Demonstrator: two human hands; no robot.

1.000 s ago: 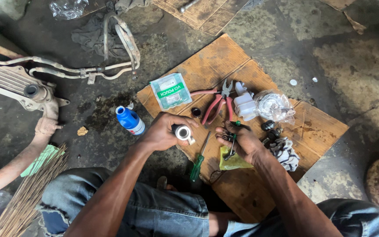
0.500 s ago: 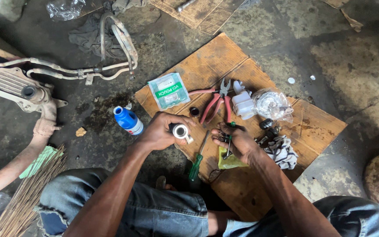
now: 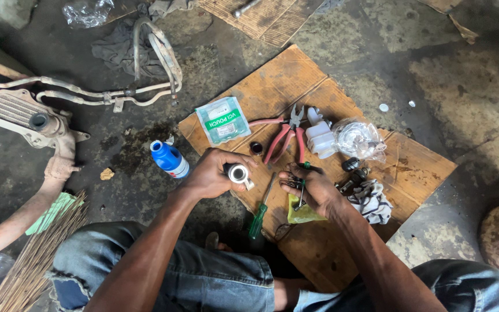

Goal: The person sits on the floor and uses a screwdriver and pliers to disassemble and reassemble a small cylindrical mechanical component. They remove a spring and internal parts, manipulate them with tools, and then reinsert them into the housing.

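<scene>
Grimy, oil-stained concrete floor under you, with a worn brown cardboard sheet beneath both hands. Red-handled pliers lie just beyond your hands, and a blue-capped bottle sits left of them. Your left hand is clenched around a short shiny metal cylinder. Your right hand pinches a thin green-handled tool above a yellow rag.

Dim, diffuse daylight; soft shadows under arms; no glare; centre sharp, slight wide-angle stretch toward edges.
</scene>
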